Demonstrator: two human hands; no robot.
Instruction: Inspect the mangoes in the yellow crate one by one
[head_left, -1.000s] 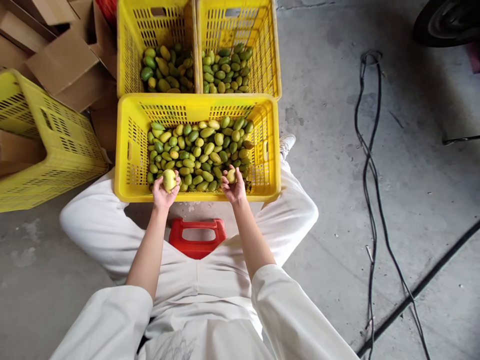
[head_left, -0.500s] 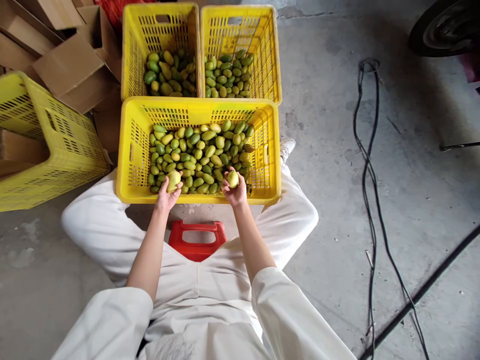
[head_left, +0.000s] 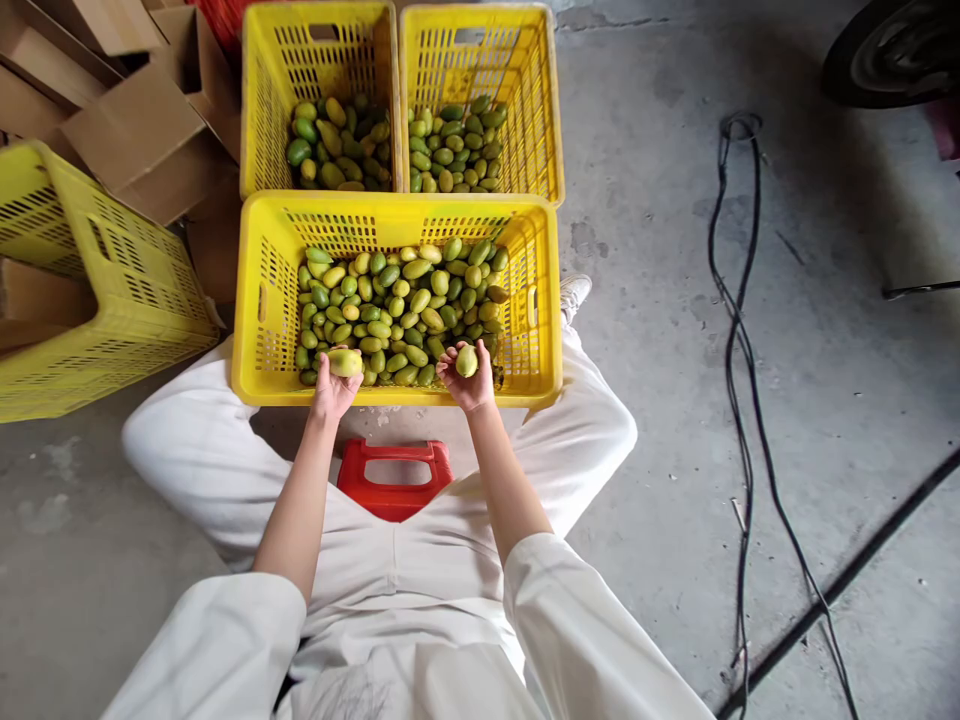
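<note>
My left hand (head_left: 334,394) is closed around a yellow-green mango (head_left: 346,362) above the near rim of a yellow plastic crate (head_left: 259,395). Close to the crate's right side, my right hand (head_left: 475,392) cradles a second small mango (head_left: 466,361) in its curled fingers. Beneath both hands lies a pile of small green and yellowish mangoes (head_left: 409,300), spread over the crate's bottom. The crate sits between my bent legs, close in front of a red plastic stool (head_left: 395,497).
Two more yellow crates stand behind, a left one (head_left: 259,100) and a right one (head_left: 536,100), both with mangoes. Another yellow crate (head_left: 142,290) lies at the left by cardboard boxes (head_left: 142,130). Black cables (head_left: 739,340) trail across the floor at right, below a wheel (head_left: 885,60).
The mango in my left hand has turned so that it lies more sideways. In my right hand the other mango has rolled slightly, its end pointing differently.
</note>
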